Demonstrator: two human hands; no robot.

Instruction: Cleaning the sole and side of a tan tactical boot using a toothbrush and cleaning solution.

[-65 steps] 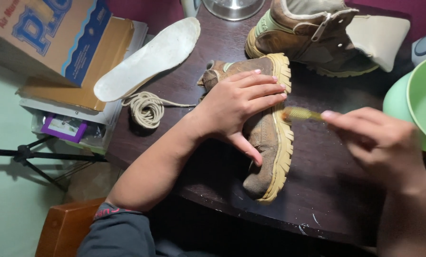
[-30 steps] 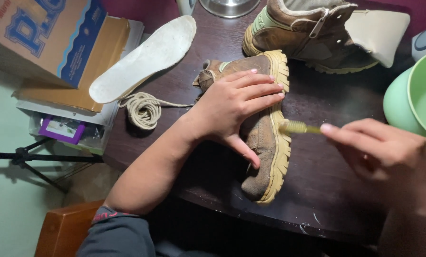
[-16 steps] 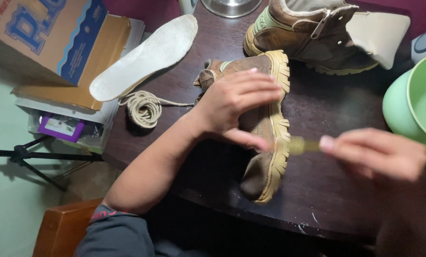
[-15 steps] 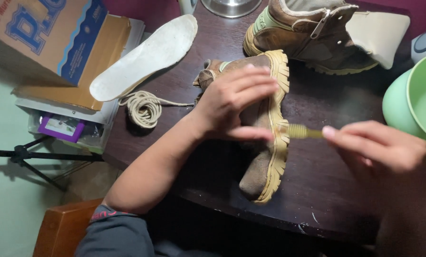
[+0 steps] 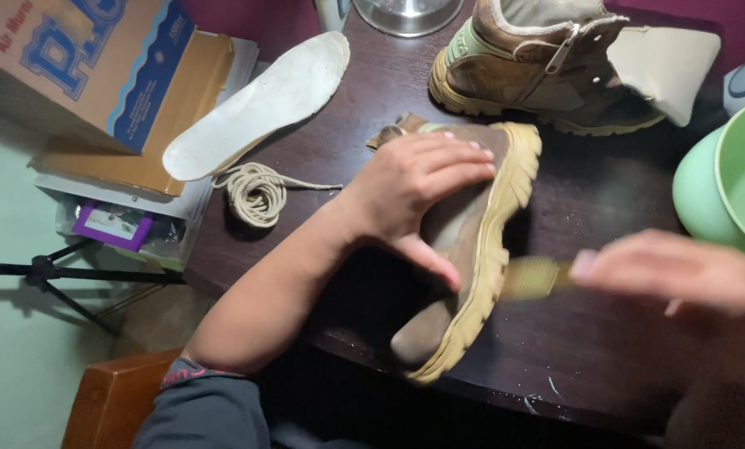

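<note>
Brown boot (image 5: 464, 249) under flat left hand (image 5: 410, 187), right hand (image 5: 672, 270) gripping brush (image 5: 532, 278)

I've got a brown suede boot (image 5: 464, 241) lying on its side on the dark worktop (image 5: 605, 216), its chunky tan sole facing right and its toe pointing toward me. A small yellowish brush (image 5: 532, 277), pretty blurred, sits right against the sole edge.

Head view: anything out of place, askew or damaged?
Nothing damaged. The boot lies on its side under the left hand. Its lace and insole lie loose on the table, with pale specks near the front edge.
</note>
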